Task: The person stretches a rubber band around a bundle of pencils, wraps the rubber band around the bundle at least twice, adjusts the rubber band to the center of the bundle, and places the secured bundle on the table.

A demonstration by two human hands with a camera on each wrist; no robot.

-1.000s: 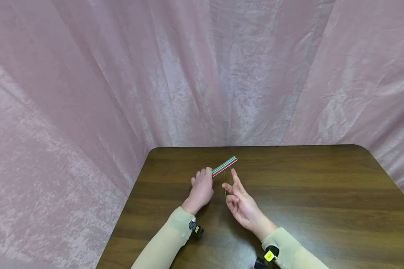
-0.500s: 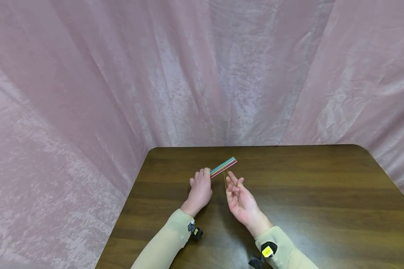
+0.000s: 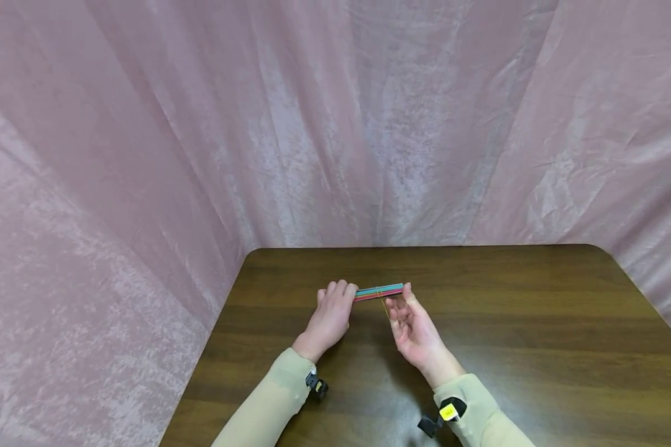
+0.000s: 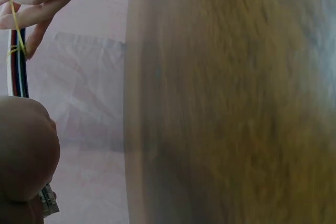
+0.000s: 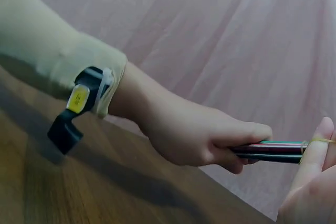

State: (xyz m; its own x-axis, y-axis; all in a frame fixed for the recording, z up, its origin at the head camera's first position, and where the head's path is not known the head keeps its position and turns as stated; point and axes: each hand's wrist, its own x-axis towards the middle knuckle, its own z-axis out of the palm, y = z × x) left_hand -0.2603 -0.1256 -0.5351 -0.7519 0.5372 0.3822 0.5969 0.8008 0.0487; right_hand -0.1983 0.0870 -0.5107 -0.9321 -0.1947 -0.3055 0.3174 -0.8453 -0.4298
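Note:
A bundle of slim, glossy, pencil-like coloured sticks, with turquoise, white and red stripes, is held above the table. My left hand grips its left part, fingers wrapped over it. My right hand is at the other end, palm turned up, with one fingertip against the end of the bundle. A thin yellow rubber band loops round the sticks and stretches over the curled fingers of my right hand. In the right wrist view, the band circles the bundle and a raised finger. My left hand hides the rest of the sticks.
Beneath both hands is a dark brown wooden table with rounded far corners. Pink velvet-like curtain hangs behind its far edge and along the sides. Black camera mounts are strapped at the wrists over pale green sleeves.
The bundle has turned from a steep slant to nearly level, and its right end has come lower. My right hand has moved up to that end, drawing the rubber band with it.

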